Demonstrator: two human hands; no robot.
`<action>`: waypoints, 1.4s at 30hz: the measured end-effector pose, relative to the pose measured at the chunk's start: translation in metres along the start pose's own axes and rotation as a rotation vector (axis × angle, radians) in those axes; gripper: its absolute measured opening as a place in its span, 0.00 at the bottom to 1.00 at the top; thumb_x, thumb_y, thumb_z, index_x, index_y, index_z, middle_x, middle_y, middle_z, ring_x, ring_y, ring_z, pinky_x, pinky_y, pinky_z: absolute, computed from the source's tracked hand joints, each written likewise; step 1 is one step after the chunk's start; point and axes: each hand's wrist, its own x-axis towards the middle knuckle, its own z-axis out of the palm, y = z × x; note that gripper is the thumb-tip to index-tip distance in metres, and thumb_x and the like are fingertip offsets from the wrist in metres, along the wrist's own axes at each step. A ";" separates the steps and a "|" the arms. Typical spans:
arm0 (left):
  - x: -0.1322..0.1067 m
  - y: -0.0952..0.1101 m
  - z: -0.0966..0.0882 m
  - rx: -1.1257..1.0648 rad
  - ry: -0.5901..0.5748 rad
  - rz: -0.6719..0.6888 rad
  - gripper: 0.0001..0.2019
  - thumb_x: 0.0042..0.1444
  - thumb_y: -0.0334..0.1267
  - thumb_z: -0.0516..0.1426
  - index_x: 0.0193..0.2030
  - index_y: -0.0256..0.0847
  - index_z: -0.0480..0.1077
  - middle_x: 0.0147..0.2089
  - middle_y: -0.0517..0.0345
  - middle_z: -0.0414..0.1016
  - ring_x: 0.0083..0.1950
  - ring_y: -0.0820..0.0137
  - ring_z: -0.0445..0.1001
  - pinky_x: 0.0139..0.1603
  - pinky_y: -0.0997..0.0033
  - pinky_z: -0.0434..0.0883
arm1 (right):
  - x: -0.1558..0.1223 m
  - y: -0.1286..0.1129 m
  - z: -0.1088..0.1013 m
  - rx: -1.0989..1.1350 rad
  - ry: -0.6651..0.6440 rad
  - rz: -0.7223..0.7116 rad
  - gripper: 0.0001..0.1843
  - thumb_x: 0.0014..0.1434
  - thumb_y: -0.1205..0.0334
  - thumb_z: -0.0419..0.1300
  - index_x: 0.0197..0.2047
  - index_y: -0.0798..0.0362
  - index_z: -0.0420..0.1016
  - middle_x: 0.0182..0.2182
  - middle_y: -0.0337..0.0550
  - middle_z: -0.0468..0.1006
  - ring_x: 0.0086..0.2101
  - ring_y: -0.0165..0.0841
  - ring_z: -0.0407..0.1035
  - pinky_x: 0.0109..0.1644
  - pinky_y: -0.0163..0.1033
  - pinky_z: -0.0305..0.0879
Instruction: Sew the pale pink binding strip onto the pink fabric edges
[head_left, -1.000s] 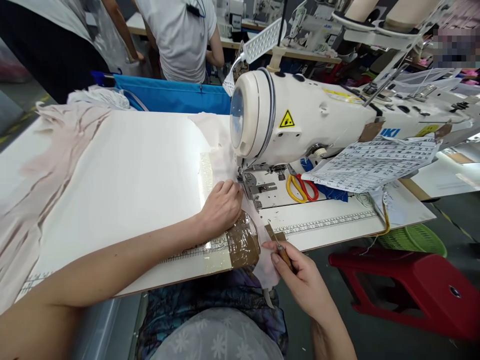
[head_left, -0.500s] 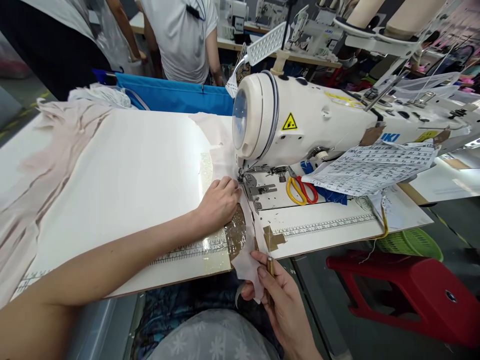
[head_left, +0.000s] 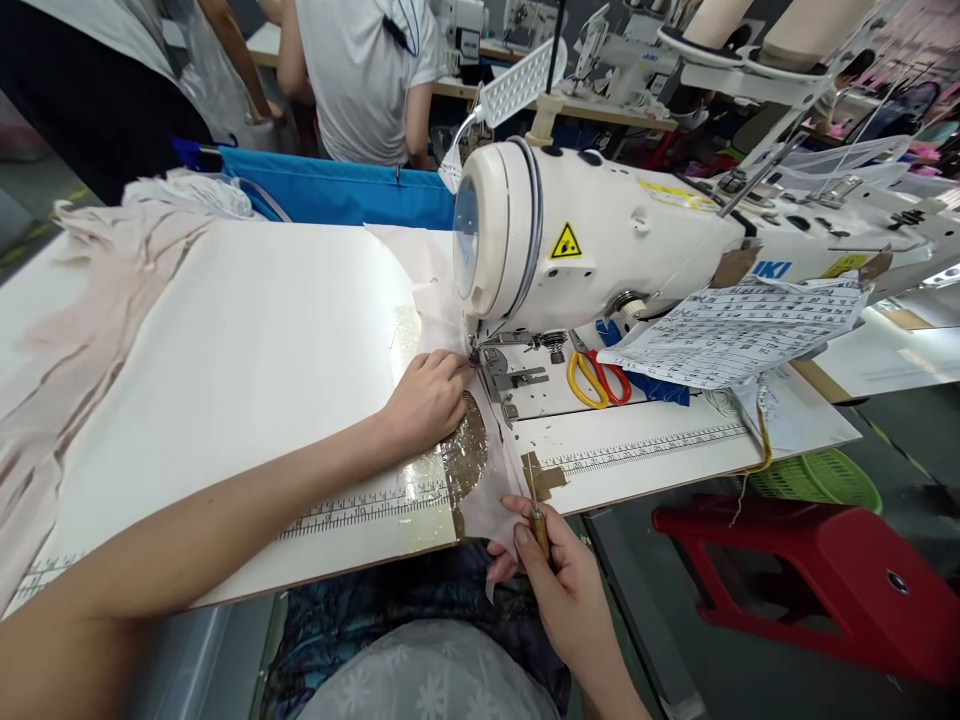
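While your L hand lies flat on the pale fabric strip, fingers pressed down right beside the presser foot, press evenly so the edge runs straight. R hand is closed on a wooden-handled awl and pinches the strip's near end at the table front edge. Use light tension, no tugging. Fingertips clear of the needle. Scissors lie just right of the foot, out of the way.

I count 1 awl, 1 scissors, 1 stool and 1 basket.
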 end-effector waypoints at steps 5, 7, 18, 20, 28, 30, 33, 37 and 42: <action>-0.007 0.008 -0.002 0.034 0.013 0.063 0.18 0.65 0.34 0.48 0.56 0.30 0.71 0.56 0.42 0.72 0.58 0.54 0.66 0.60 0.51 0.64 | -0.004 0.004 -0.005 -0.031 -0.017 -0.014 0.23 0.62 0.42 0.61 0.48 0.54 0.76 0.26 0.42 0.79 0.24 0.33 0.76 0.30 0.36 0.75; -0.009 0.013 -0.002 0.038 0.009 0.093 0.18 0.65 0.35 0.47 0.55 0.29 0.71 0.56 0.41 0.71 0.58 0.54 0.66 0.60 0.52 0.64 | -0.005 0.007 -0.008 -0.036 -0.027 -0.007 0.22 0.63 0.43 0.61 0.47 0.54 0.76 0.26 0.41 0.79 0.24 0.33 0.76 0.31 0.36 0.75; -0.014 0.024 0.001 0.051 0.018 0.138 0.17 0.63 0.35 0.49 0.54 0.30 0.70 0.56 0.39 0.70 0.58 0.52 0.66 0.61 0.52 0.61 | -0.008 0.012 -0.012 -0.031 -0.051 0.040 0.21 0.64 0.44 0.61 0.48 0.53 0.76 0.28 0.42 0.79 0.26 0.34 0.76 0.32 0.37 0.74; -0.014 0.024 0.001 0.035 0.015 0.131 0.18 0.62 0.35 0.49 0.54 0.29 0.70 0.56 0.38 0.70 0.58 0.52 0.65 0.62 0.51 0.61 | -0.008 0.010 -0.012 -0.047 -0.050 0.026 0.21 0.63 0.44 0.61 0.48 0.53 0.76 0.27 0.41 0.79 0.25 0.33 0.75 0.32 0.37 0.74; -0.015 0.024 0.001 -0.013 0.006 0.101 0.19 0.62 0.34 0.49 0.56 0.28 0.69 0.57 0.38 0.69 0.60 0.51 0.63 0.61 0.51 0.63 | -0.008 -0.001 -0.013 -0.135 -0.040 -0.039 0.19 0.65 0.45 0.59 0.48 0.53 0.76 0.26 0.40 0.78 0.24 0.32 0.76 0.31 0.35 0.74; -0.015 0.023 0.001 -0.016 0.006 0.098 0.19 0.61 0.34 0.50 0.56 0.28 0.69 0.58 0.38 0.68 0.61 0.50 0.62 0.62 0.51 0.63 | -0.009 -0.002 -0.014 -0.172 -0.039 -0.065 0.18 0.66 0.47 0.58 0.48 0.52 0.76 0.26 0.41 0.78 0.24 0.32 0.76 0.31 0.34 0.74; -0.014 0.022 0.000 -0.017 0.009 0.081 0.19 0.62 0.34 0.50 0.56 0.29 0.69 0.58 0.39 0.68 0.61 0.51 0.62 0.62 0.51 0.63 | -0.012 -0.004 -0.015 -0.216 -0.040 -0.095 0.16 0.68 0.49 0.57 0.48 0.51 0.76 0.27 0.40 0.78 0.25 0.32 0.76 0.32 0.33 0.73; -0.013 0.019 0.000 -0.040 0.022 0.053 0.18 0.62 0.33 0.50 0.56 0.30 0.70 0.59 0.40 0.68 0.61 0.52 0.63 0.61 0.50 0.64 | -0.018 -0.006 -0.021 -0.284 -0.041 -0.185 0.12 0.69 0.53 0.56 0.48 0.48 0.77 0.27 0.41 0.80 0.26 0.33 0.75 0.32 0.33 0.72; -0.010 0.012 0.005 -0.069 0.042 0.043 0.18 0.63 0.32 0.48 0.56 0.31 0.70 0.57 0.40 0.68 0.57 0.54 0.65 0.57 0.50 0.69 | -0.034 -0.020 -0.027 -0.483 0.090 -0.312 0.11 0.65 0.52 0.61 0.44 0.43 0.84 0.37 0.45 0.84 0.27 0.35 0.74 0.29 0.35 0.71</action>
